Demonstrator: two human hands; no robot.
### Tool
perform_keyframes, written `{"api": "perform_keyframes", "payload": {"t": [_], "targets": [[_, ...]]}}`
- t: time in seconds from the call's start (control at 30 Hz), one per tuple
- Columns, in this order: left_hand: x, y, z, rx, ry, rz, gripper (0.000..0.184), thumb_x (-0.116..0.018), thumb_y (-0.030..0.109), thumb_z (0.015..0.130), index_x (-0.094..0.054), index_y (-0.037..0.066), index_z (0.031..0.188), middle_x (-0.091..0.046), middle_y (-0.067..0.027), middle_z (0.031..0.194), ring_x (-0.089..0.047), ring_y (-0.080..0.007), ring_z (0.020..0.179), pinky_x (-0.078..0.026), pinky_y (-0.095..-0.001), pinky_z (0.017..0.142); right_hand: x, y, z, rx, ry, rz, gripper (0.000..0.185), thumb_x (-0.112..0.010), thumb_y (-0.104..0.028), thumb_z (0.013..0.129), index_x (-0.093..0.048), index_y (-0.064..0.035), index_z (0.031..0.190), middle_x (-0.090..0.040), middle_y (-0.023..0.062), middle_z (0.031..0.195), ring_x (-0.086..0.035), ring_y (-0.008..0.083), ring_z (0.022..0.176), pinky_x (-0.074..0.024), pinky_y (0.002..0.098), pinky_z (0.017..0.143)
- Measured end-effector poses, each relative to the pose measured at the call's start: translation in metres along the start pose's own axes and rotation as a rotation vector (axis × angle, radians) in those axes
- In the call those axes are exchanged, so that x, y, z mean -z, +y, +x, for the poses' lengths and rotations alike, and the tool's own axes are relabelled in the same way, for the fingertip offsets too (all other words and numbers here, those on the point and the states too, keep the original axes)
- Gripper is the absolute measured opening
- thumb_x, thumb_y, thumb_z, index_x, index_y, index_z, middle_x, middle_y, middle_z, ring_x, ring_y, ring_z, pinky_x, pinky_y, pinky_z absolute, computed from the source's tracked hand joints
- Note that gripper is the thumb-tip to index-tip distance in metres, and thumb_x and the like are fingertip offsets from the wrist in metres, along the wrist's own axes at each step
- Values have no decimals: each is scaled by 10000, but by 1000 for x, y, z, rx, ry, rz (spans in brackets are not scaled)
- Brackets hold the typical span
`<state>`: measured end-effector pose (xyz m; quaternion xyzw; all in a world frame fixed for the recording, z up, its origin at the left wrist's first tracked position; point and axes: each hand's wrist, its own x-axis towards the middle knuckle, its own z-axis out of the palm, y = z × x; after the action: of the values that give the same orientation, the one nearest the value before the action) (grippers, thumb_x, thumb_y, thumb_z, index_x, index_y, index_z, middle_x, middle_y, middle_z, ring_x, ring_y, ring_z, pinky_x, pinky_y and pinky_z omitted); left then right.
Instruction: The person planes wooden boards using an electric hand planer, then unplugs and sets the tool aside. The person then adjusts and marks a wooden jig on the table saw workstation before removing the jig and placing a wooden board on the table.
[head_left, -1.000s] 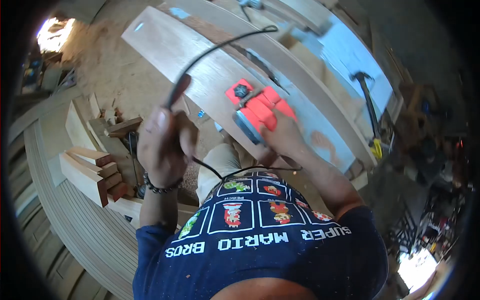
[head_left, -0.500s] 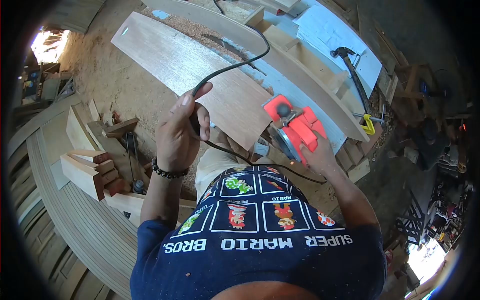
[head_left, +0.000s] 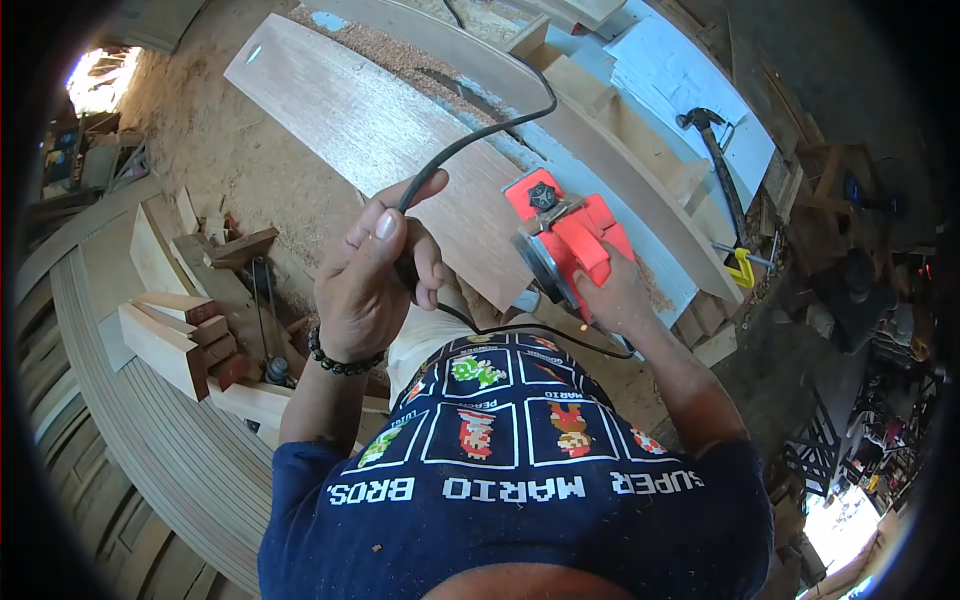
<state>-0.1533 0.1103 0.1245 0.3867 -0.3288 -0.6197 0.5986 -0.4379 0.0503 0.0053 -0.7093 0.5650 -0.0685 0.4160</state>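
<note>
In the head view my left hand [head_left: 365,275] is raised, its fingers closed round a black power cord [head_left: 490,131]. The cord arcs from that hand over the board and also loops down past my shirt to the tool. My right hand [head_left: 618,298] grips the rear handle of a red electric planer [head_left: 578,238] with a black front knob. The planer is at the near right end of a long, flat wooden board [head_left: 400,135]; whether its sole touches the wood I cannot tell. My left hand hangs in front of the board's near edge.
A curved wooden frame [head_left: 640,165] lies beyond the board, amid wood shavings [head_left: 395,58]. To the right are a hammer [head_left: 722,165] on white papers [head_left: 690,75] and a yellow clamp [head_left: 741,268]. Cut wood blocks [head_left: 170,345] and stacked strips [head_left: 130,400] stand left.
The planer and my right hand have shifted slightly left and forward, toward the board, and the planer's knob now faces me more. My left hand, still holding the cord, has moved slightly right.
</note>
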Motion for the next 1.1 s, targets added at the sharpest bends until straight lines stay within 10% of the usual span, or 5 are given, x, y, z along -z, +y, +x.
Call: {"api": "perform_keyframes", "payload": {"t": [0.6,1.1], "targets": [[18,19,26,314,-318,64,521,-393,276,1044,-347,-66,1435,-677,-100,790,-654,-120,701,-503,-226,620,-54,-44,84,267,9,-15,531,-672,-262,800,-548,17,1235,-657,280,1019,-636,433,988,-511,474,864],[70,34,66,277,-587,-11,515,-354,295,1057,-326,-16,1466,-667,-40,792,-622,-86,695,-505,-223,646,-65,-172,161,81,-48,37,423,-629,-227,818,-562,35,1143,-637,322,951,-616,488,947,-492,528,833]]}}
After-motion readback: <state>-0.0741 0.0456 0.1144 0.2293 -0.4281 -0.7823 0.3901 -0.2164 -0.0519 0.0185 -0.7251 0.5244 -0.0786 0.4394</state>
